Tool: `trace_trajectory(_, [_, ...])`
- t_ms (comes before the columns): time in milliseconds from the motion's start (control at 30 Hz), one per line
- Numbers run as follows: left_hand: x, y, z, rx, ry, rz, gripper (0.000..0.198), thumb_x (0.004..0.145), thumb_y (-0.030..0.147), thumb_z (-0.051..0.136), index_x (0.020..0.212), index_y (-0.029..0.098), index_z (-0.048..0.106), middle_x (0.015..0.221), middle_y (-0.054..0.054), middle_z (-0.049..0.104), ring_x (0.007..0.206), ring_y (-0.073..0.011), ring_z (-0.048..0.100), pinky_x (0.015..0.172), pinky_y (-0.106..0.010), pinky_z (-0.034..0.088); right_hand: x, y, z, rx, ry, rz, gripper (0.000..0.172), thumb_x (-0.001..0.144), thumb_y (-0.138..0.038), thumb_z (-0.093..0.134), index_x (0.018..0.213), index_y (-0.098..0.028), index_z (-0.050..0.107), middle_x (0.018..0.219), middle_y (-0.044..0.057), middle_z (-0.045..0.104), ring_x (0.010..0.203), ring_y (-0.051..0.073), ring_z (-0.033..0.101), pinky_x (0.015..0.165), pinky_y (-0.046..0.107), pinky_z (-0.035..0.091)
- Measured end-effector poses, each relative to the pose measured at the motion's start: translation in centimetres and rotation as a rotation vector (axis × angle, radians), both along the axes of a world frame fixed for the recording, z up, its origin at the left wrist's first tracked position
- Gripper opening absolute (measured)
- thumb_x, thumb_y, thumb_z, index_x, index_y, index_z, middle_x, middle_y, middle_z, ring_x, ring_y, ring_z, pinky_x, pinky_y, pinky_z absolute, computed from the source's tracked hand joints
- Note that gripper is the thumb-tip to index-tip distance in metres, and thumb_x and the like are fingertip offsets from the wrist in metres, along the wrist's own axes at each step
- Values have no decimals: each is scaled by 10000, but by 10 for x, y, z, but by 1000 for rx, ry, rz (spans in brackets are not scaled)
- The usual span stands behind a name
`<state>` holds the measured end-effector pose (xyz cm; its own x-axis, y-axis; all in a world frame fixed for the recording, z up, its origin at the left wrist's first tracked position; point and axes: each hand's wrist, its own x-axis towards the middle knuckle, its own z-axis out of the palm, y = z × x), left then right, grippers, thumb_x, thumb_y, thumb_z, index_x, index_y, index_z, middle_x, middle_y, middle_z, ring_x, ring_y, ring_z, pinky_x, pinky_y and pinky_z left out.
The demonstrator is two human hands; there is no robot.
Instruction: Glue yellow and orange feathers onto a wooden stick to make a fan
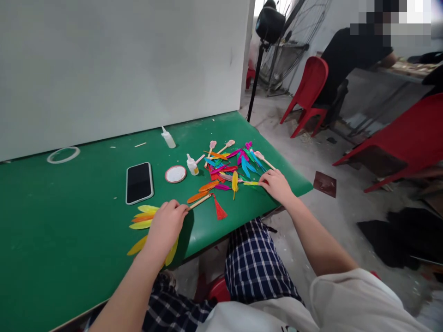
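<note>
My left hand (166, 226) is closed round the end of a wooden stick (200, 201) that carries a red tassel (219, 210); a fan of yellow and orange feathers (142, 216) spreads out beneath the hand on the green table (69, 221). My right hand (277, 184) rests at the right edge of a pile of coloured feathers (231, 166), fingers pinched on a yellowish feather (252, 183). Wooden spoon-shaped sticks (221, 148) lie among the pile.
A black phone (139, 182), a round white lid (175, 174), two small glue bottles (192, 164) and a tape ring (63, 154) lie on the table. Red chairs (309, 94), a standing fan (270, 27) and a seated person (356, 55) are to the right.
</note>
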<state>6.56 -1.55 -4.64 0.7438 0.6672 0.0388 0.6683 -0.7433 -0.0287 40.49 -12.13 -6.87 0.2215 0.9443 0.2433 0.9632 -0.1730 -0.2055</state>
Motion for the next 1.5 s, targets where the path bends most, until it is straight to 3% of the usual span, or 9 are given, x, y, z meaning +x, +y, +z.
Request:
trace_trajectory(433, [1, 2, -3, -105, 9, -54, 304, 836, 153, 350, 899, 173, 646, 841, -93, 573, 776, -202, 527, 729, -340, 409, 9, 44, 11, 70, 70, -164, 164, 794, -277, 512, 771, -177, 640, 779, 95, 636, 794, 228, 535, 701, 358, 392])
trace_trajectory(500, [2, 2, -1, -97, 10, -51, 299, 834, 145, 355, 898, 168, 646, 845, -97, 575, 783, -206, 531, 733, -345, 414, -6, 49, 15, 95, 76, -91, 176, 806, -292, 508, 839, -178, 637, 859, 95, 634, 869, 224, 538, 767, 365, 396])
trace_trajectory(633, [14, -11, 4, -24, -40, -50, 303, 832, 144, 388, 1041, 161, 606, 953, -127, 587, 863, -239, 542, 756, -390, 430, -52, 47, 12, 114, 93, 321, 273, 800, -376, 526, 999, -209, 614, 969, 71, 603, 937, 202, 521, 818, 353, 416])
trace_trajectory(800, [48, -60, -6, -74, -158, -407, 357, 815, 168, 470, 1166, 204, 522, 1230, -137, 516, 1134, -254, 469, 903, -416, 403, -62, 44, 0, 116, 18, 302, 244, 821, -345, 501, 925, -177, 644, 1039, 97, 593, 989, 209, 503, 869, 372, 408])
trace_trajectory(933, [65, -86, -26, -76, -161, -512, 365, 832, 168, 449, 1195, 159, 492, 1288, -179, 470, 1182, -263, 451, 934, -395, 413, -36, 74, 2, 124, 43, 202, 267, 864, -284, 423, 956, -152, 636, 960, 84, 618, 954, 185, 512, 878, 333, 403])
trace_trajectory(1067, [71, -90, -34, -74, -171, -488, 360, 850, 125, 402, 1198, 138, 492, 1272, -192, 482, 1192, -268, 442, 945, -385, 419, -19, 129, 0, 64, 22, 200, 268, 829, -236, 479, 1040, -136, 611, 998, 103, 622, 964, 207, 513, 883, 357, 392])
trace_trajectory(1200, [68, -84, -22, -203, -254, -524, 412, 840, 215, 463, 1248, 168, 443, 1336, -160, 422, 1232, -228, 397, 973, -349, 405, -15, 171, -8, -24, 0, 250, 252, 784, -237, 549, 1009, -162, 633, 1029, 93, 619, 1008, 211, 499, 900, 337, 374])
trace_trajectory(1333, [52, -63, -15, -201, -338, -350, 411, 853, 310, 443, 1245, 186, 456, 1339, -133, 428, 1231, -234, 399, 985, -406, 396, -9, 182, -8, -77, -22, 250, 139, 769, -233, 567, 835, -172, 674, 976, 92, 622, 1003, 220, 495, 903, 345, 362])
trace_trajectory(1500, [30, -47, -33, -103, -390, -193, 366, 854, 253, 441, 1206, 170, 498, 1262, -126, 514, 1170, -236, 474, 962, -439, 421, 0, 178, 0, -118, -20, 250, 176, 805, -237, 516, 861, -160, 663, 946, 91, 628, 946, 204, 521, 872, 329, 378])
